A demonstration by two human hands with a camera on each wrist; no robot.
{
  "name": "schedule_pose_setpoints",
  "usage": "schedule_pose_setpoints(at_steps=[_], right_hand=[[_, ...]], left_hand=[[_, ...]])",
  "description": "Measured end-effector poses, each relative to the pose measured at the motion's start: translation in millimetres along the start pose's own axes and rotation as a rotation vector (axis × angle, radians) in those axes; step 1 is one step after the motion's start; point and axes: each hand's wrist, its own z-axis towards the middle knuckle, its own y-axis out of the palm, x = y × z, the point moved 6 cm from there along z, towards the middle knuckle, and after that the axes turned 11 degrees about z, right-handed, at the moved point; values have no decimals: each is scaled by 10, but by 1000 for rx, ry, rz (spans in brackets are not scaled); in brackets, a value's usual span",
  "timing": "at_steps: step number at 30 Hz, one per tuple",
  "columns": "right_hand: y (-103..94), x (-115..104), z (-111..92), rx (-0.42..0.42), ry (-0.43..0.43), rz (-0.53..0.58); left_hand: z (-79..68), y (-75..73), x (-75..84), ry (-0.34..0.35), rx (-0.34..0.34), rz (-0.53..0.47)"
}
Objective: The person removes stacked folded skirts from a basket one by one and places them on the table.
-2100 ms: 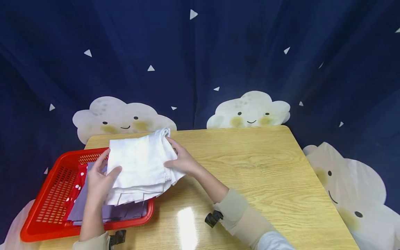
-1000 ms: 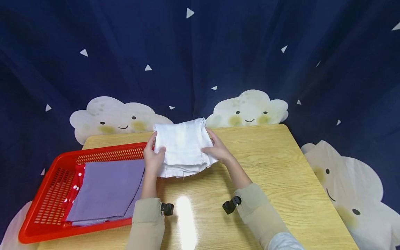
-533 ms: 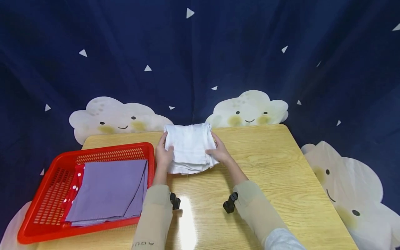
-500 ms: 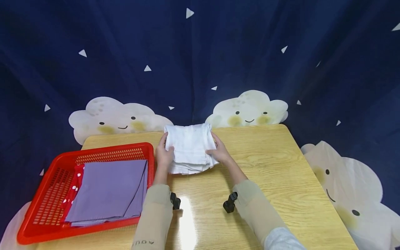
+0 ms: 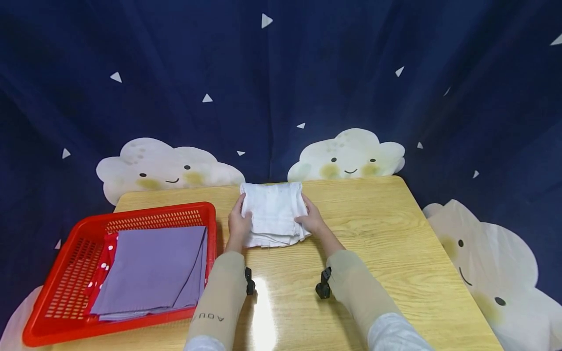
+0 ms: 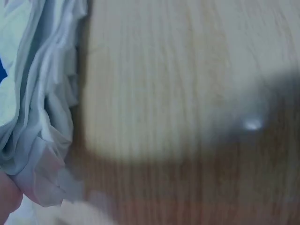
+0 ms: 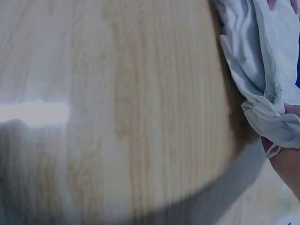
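Observation:
A folded white cloth (image 5: 274, 209), several layers thick, is at the table's far edge in the head view. My left hand (image 5: 239, 224) grips its left side, thumb on top. On the opposite side my right hand (image 5: 313, 220) holds it the same way; the fingers beneath are hidden. The left wrist view shows the layered edge of the white cloth (image 6: 47, 93) and a bit of my hand (image 6: 7, 197). In the right wrist view, a bunched corner of the white cloth (image 7: 262, 112) lies by my hand (image 7: 287, 166). Whether it rests fully on the table I cannot tell.
To the left stands a red plastic basket (image 5: 210, 214) with perforated walls. Inside lie folded purple cloth (image 5: 151, 268) and a red cloth with white dots (image 5: 103, 265). The wooden table (image 5: 373, 253) extends right; a dark blue curtain (image 5: 272, 87) hangs behind it.
Both hands have carried the white cloth from above the basket rightward to the table's back middle. Over the last half second it has shifted slightly right and lower.

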Motion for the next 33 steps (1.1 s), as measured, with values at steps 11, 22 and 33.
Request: schedule_pose_setpoints(at_steps=[11, 22, 33], right_hand=[[-29, 72, 9, 64, -58, -120], [-46, 128, -24, 117, -10, -184], [-27, 136, -46, 128, 27, -247]], left_hand=[[-23, 67, -126, -41, 0, 40], [-21, 89, -220, -106, -20, 117], [-50, 58, -167, -183, -56, 230]])
